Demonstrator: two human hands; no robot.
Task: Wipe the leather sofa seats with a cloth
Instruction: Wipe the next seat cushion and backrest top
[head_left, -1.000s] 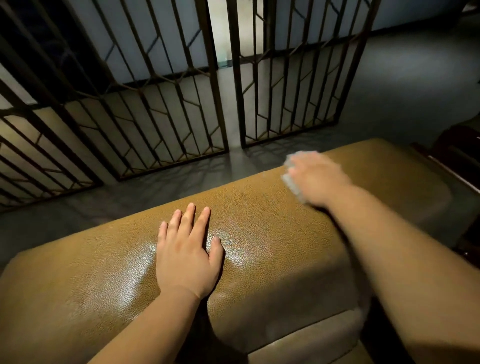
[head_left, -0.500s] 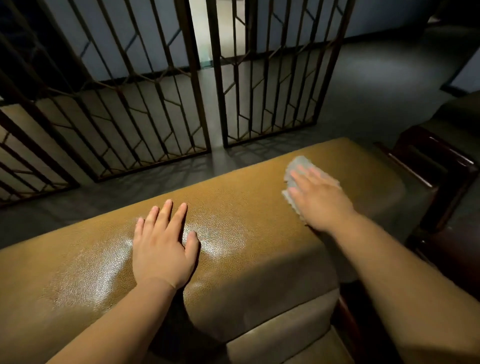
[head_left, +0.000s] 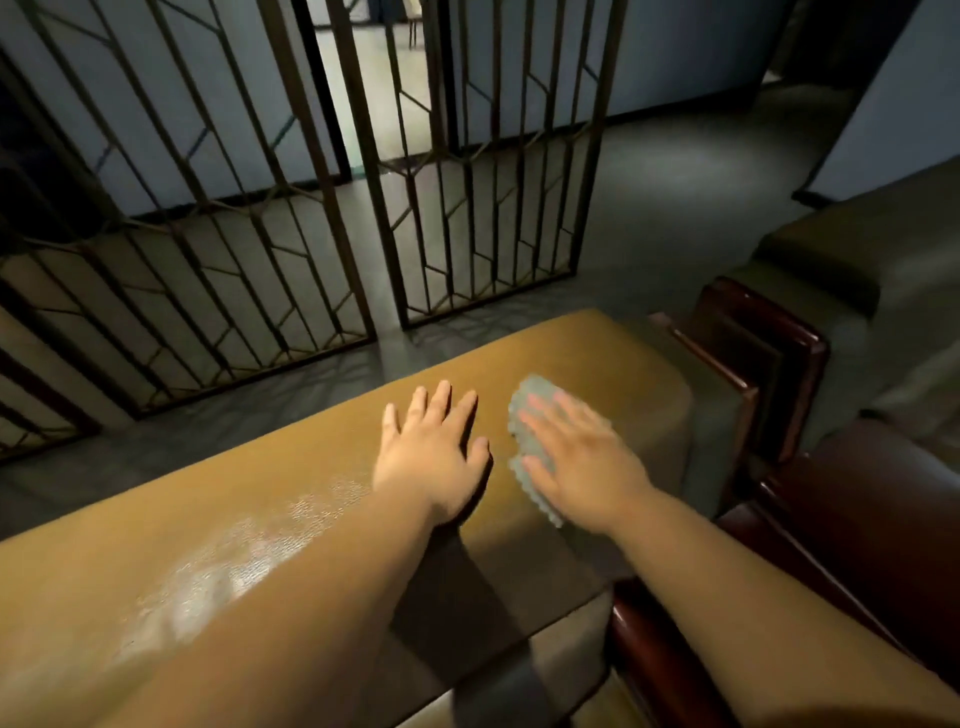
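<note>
While the left hand (head_left: 431, 457) lies flat, fingers spread, on the sofa (head_left: 249, 519), the right hand (head_left: 582, 462) presses the cloth (head_left: 524, 415) with straight fingers.

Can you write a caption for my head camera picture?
Right hand presses a cloth on the tan sofa; left hand rests flat.

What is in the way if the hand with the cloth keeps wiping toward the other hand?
The left hand lies flat on the sofa top, right beside the cloth under the right hand. Nothing else blocks it.
</note>
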